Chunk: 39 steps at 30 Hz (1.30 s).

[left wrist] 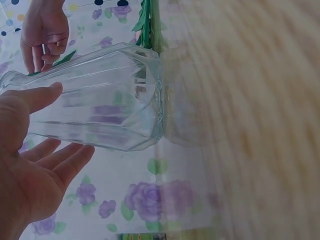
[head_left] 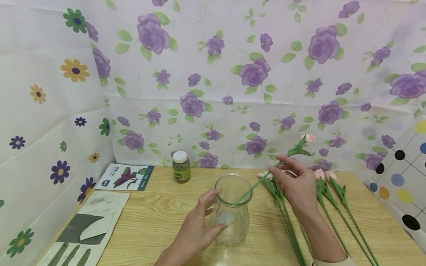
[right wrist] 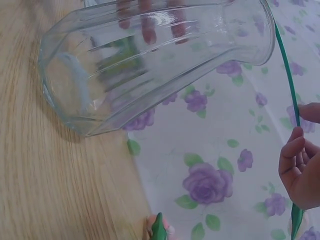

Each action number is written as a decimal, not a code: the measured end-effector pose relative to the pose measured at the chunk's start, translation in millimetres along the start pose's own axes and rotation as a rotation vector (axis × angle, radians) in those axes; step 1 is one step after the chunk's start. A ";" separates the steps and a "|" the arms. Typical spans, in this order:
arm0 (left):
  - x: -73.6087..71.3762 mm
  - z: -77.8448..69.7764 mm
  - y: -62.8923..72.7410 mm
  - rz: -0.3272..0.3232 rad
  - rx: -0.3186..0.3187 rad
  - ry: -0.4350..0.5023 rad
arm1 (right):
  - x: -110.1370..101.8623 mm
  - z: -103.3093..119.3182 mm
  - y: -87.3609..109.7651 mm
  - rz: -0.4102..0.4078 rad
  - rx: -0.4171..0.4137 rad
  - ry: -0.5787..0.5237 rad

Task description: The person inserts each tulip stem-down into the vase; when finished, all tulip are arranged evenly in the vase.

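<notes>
I had a single pink-and-white, tulip-like flower with a slim green stem and green leaves (head_left: pixel 259 181) in my right hand (head_left: pixel 296 181), its stem pinched between thumb and fingertips. It slanted over a clear, faceted glass vase with a round flared rim (head_left: pixel 240 223), blossom up and to the right, the lower end of the stem across the mouth; how far inside it reached, I couldn't tell. My left hand (head_left: pixel 199 218) held the vase from its left side, thumb toward me and fingers behind the glass. The vase stood upright on a light wood-grain bench (head_left: pixel 156 225).

Just right of the vase, more pale pink flowers with long green stems (head_left: pixel 337 212) lay on the bench, blossoms away from me, some of them partly hidden under my right forearm. Behind the vase and to its left stood a small clear jar with a white lid and green label (head_left: pixel 181 171). Farther left lay a white booklet with a plant picture and blue edge (head_left: pixel 126 177), and nearer me a flat white-and-grey rectangular sheet (head_left: pixel 83 225). A white backdrop printed with purple roses (head_left: pixel 216 85) hung behind everything.
</notes>
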<state>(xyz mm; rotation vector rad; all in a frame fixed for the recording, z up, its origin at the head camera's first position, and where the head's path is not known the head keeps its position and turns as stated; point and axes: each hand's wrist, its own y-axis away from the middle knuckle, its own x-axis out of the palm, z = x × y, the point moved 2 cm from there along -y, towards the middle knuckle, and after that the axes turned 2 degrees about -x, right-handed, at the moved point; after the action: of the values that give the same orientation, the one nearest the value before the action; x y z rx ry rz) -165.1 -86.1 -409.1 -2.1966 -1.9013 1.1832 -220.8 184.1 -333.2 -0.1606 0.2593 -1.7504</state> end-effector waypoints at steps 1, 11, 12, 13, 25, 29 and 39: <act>-0.1 -0.1 0.0 0.004 -0.002 0.000 | 0.6 0.3 0.1 -0.014 0.002 -0.001; -1.0 -1.0 0.4 0.016 -0.007 -0.002 | 6.8 3.2 1.4 -0.080 -0.057 0.074; -1.0 -1.2 0.3 0.015 -0.005 -0.004 | 7.6 3.6 1.4 -0.081 -0.066 0.088; -1.1 -1.3 0.2 0.013 -0.004 -0.006 | 8.6 4.1 1.6 -0.081 -0.075 0.103; -3.0 -1.8 0.5 0.007 -0.015 -0.005 | 21.1 15.8 4.6 -0.084 -0.220 0.159; -3.1 -1.3 0.5 0.012 -0.011 -0.008 | 25.7 21.1 6.6 -0.090 -0.254 0.168; -2.4 0.8 0.9 0.028 -0.012 -0.006 | 41.5 20.5 10.5 -0.030 -0.408 0.281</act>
<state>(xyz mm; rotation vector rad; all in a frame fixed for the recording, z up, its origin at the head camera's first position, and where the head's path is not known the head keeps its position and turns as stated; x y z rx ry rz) -164.7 -88.8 -408.8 -2.2352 -1.8910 1.1870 -213.8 139.9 -317.7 -0.2130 0.8228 -1.7311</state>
